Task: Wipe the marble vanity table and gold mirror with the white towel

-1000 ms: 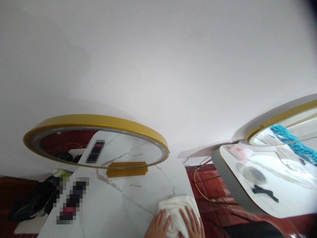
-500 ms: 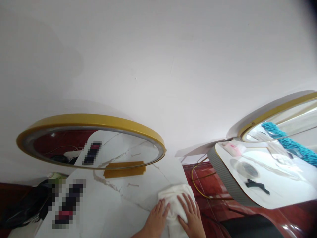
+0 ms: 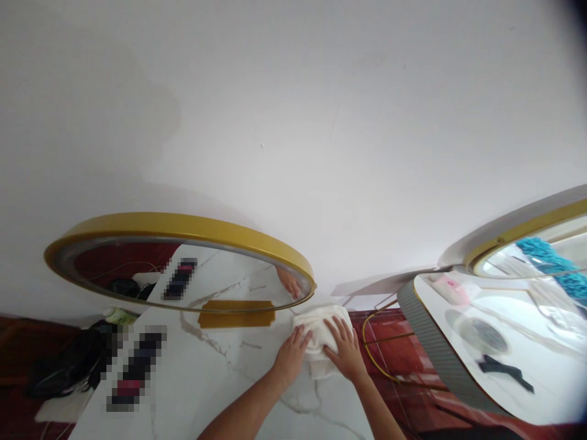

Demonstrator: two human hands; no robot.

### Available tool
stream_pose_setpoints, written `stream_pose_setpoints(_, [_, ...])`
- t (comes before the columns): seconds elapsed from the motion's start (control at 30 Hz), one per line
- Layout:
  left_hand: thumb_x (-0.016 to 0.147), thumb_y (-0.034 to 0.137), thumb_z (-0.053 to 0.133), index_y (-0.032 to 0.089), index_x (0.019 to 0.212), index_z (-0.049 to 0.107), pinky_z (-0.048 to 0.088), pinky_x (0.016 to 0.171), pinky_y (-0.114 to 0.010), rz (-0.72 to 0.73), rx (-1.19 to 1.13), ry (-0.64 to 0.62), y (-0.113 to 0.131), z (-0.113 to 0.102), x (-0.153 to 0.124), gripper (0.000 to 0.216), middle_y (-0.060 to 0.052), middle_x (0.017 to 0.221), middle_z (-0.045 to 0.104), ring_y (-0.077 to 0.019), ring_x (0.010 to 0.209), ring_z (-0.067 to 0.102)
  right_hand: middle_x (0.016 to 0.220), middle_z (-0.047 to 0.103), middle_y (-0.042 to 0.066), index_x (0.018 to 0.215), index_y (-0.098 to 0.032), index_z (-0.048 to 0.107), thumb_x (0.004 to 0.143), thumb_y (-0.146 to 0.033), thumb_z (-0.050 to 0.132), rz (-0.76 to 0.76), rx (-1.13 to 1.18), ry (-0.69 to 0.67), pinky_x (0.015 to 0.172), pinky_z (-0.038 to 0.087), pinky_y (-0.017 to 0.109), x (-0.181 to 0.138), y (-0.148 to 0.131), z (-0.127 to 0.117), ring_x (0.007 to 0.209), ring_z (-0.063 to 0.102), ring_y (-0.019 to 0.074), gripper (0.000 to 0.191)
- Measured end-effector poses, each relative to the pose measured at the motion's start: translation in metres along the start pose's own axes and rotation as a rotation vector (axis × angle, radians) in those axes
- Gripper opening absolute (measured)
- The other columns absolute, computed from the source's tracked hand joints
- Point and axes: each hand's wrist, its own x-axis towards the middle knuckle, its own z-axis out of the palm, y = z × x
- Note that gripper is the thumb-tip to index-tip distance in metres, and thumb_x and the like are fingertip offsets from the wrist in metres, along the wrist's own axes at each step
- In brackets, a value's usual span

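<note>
A bunched white cloth lies near the far right corner of a white marble tabletop. My left hand presses flat on the cloth's left side, fingers stretched out. On its right side rests my right hand, fingers spread over the fabric. The cloth sits just below the right end of a gold-framed oval mirror on the white wall. A hand shows reflected in the mirror's right edge.
A blurred dark object lies on the tabletop at left, a black bag beside it. To the right stands a second white table with a black item, a pink packet and another gold-framed mirror. Red floor between the tables.
Both hands have pushed the white cloth away from me across the marble, from the near right edge up to the mirror's base. My forearms now show.
</note>
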Motion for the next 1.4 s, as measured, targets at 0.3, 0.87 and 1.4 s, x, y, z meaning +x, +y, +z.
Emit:
stream_pose_setpoints(0.3, [0.079,-0.005,0.034,0.025,0.141,0.028,0.036,0.105,-0.042,-0.014,-0.147,-0.057,-0.008,-0.028,0.011,0.069,-0.008,0.148,0.028,-0.0224,0.134,0.029,0.150,0.020,-0.003,0.142,-0.038,0.019,0.083,-0.051,0.044,0.011,-0.016,0.041,0.107,0.018,0.053,0.016,0.000,0.008,0.137,0.014,0.0277,0.065])
stream_pose_setpoints(0.87, [0.082,-0.003,0.039,0.030,0.141,0.026,0.040,0.104,-0.040,0.010,-0.114,-0.053,-0.009,0.011,-0.089,0.069,-0.006,0.147,0.029,-0.0218,0.133,0.030,0.150,0.018,-0.001,0.143,-0.036,0.015,0.085,-0.056,0.040,0.059,0.018,0.067,0.107,0.015,0.057,-0.085,-0.066,0.017,0.138,0.012,0.0270,0.066])
stream_pose_setpoints(1.4, [0.081,0.006,0.045,0.040,0.137,0.033,0.036,0.105,-0.042,-0.015,-0.300,-0.354,-0.086,-0.007,-0.249,0.067,0.000,0.146,0.030,-0.0247,0.132,0.033,0.138,0.043,0.005,0.134,-0.037,0.039,0.072,-0.071,0.047,0.148,-0.053,0.177,0.100,0.027,0.056,-0.188,-0.209,0.086,0.126,0.039,0.0355,0.071])
